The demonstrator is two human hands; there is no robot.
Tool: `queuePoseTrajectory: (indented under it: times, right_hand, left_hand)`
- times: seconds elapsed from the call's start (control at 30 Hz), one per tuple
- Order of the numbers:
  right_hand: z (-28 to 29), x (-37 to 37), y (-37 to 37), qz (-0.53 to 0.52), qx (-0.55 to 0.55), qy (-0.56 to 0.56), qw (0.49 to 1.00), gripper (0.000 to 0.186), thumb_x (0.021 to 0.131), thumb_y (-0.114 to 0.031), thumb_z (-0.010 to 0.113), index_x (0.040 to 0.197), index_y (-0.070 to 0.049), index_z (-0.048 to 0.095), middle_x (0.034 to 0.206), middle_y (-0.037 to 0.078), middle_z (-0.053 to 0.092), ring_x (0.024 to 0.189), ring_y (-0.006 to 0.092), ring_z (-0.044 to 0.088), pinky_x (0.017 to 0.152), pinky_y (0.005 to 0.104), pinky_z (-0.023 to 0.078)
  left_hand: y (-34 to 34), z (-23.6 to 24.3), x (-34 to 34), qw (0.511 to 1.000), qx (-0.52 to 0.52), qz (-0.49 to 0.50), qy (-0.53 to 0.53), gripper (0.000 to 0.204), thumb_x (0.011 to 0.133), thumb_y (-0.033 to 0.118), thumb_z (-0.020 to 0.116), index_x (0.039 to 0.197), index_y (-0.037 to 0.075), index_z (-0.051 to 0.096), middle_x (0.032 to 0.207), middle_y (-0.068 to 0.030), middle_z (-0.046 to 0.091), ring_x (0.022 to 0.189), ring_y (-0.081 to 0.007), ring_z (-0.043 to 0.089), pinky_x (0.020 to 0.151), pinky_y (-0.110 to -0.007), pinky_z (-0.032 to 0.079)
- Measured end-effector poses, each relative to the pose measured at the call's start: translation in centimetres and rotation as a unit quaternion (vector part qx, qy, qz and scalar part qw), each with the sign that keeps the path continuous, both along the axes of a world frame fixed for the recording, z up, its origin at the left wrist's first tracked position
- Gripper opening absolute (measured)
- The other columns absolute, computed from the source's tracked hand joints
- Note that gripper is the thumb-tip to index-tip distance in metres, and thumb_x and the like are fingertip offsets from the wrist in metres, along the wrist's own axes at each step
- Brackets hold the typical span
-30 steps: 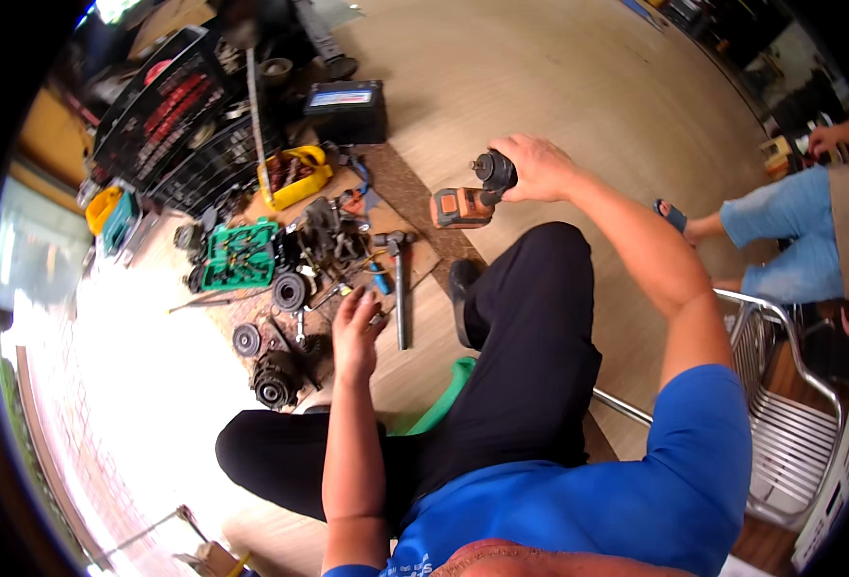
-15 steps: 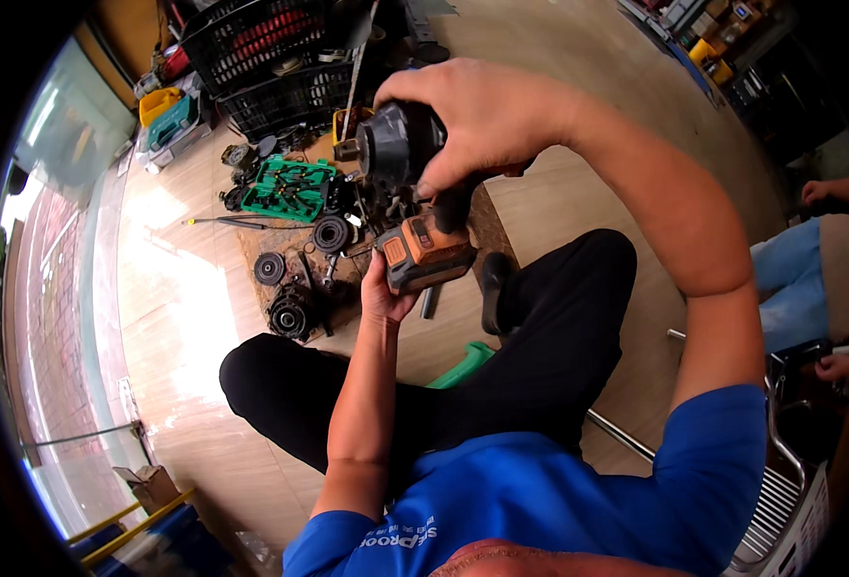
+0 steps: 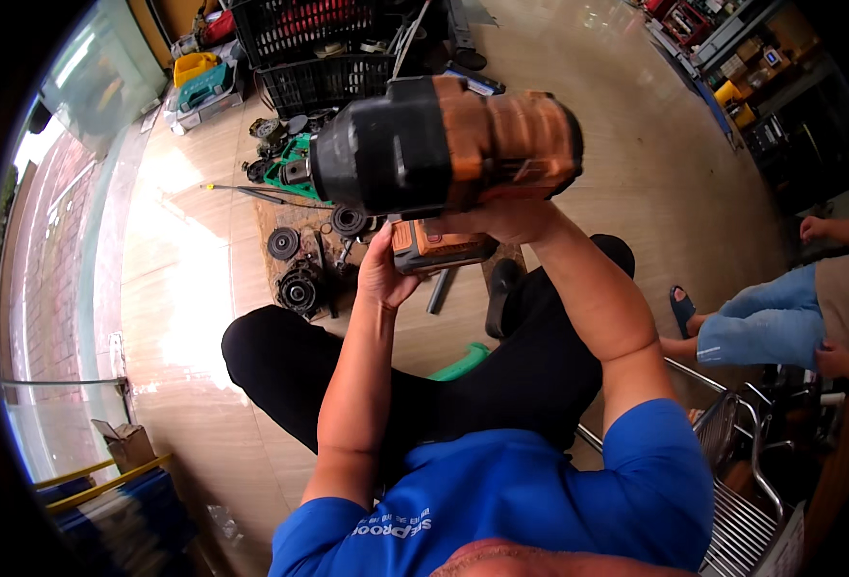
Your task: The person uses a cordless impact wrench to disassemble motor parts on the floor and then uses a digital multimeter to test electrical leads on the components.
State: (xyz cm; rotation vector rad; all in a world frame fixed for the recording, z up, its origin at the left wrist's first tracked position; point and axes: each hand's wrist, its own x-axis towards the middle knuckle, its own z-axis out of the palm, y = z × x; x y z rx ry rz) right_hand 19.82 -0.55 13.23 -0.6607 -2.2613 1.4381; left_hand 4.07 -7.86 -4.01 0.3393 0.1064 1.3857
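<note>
An orange and black cordless impact wrench (image 3: 444,144) is held up in front of me, its square drive end pointing left. My right hand (image 3: 516,219) is under the wrench's body at the handle, its fingers largely hidden by the tool. At the base, the orange and black battery pack (image 3: 439,245) rests against my left hand (image 3: 383,274), whose thumb lies along its near left side. Below and beyond the tool, a black round pulley-like part (image 3: 299,288), a flat black disc (image 3: 283,243) and other greasy parts lie on a brown board.
Stacked black crates (image 3: 328,85) stand at the far left, with a teal case (image 3: 203,87) beside them. A green plastic piece (image 3: 463,363) lies between my legs. Another person in blue shorts (image 3: 766,313) is at the right, near a metal rack (image 3: 747,524).
My right hand has gone from around the wrench's black front end to under its body at the handle. The wrench has swung side-on and risen closer. My left hand stays at the battery.
</note>
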Motion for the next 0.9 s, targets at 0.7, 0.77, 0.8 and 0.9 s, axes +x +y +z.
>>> queuePoseTrajectory:
  times: [0.7,0.77,0.8,0.9]
  right_hand:
    - [-9.1,7.6,3.3,0.099,-0.265,0.171,0.944,0.038,0.077,-0.010,0.080,0.112,-0.005,0.067,0.101,0.003,0.068,0.094,0.0139,0.062,0.088,0.0284,0.048]
    - [-9.2,7.4,3.3,0.126,-0.299,0.173,0.930,0.043,0.077,-0.007,0.079,0.117,-0.004,0.064,0.103,0.004,0.068,0.095,0.0143,0.062,0.090,0.0287,0.048]
    - [-9.0,7.3,3.1,0.120,-0.342,0.164,0.917,0.043,0.078,-0.008,0.079,0.117,-0.003,0.063,0.102,0.004,0.067,0.091,0.0136,0.062,0.085,0.0281,0.051]
    - [-7.8,6.6,1.7,0.026,-0.286,0.175,0.942,0.040,0.079,-0.010,0.078,0.115,-0.002,0.063,0.096,0.003,0.067,0.082,0.0106,0.063,0.070,0.0262,0.053]
  left_hand:
    - [-3.2,-2.1,6.5,0.970,-0.132,-0.099,0.181,0.062,0.087,0.041,0.062,0.136,0.012,0.038,0.128,-0.0154,0.054,0.112,-0.0367,0.059,0.077,-0.054,0.058]
    - [-3.3,-3.0,6.7,0.965,-0.150,-0.119,0.178,0.061,0.087,0.043,0.060,0.136,0.013,0.040,0.128,-0.0158,0.054,0.115,-0.0372,0.057,0.077,-0.055,0.058]
    - [-3.4,-3.4,6.8,0.964,-0.168,-0.128,0.162,0.059,0.087,0.043,0.059,0.135,0.013,0.041,0.127,-0.0156,0.054,0.113,-0.0369,0.058,0.075,-0.054,0.058]
    - [-3.6,-4.4,7.0,0.959,-0.203,-0.152,0.125,0.057,0.087,0.042,0.058,0.133,0.012,0.042,0.126,-0.0155,0.054,0.109,-0.0369,0.060,0.071,-0.053,0.059]
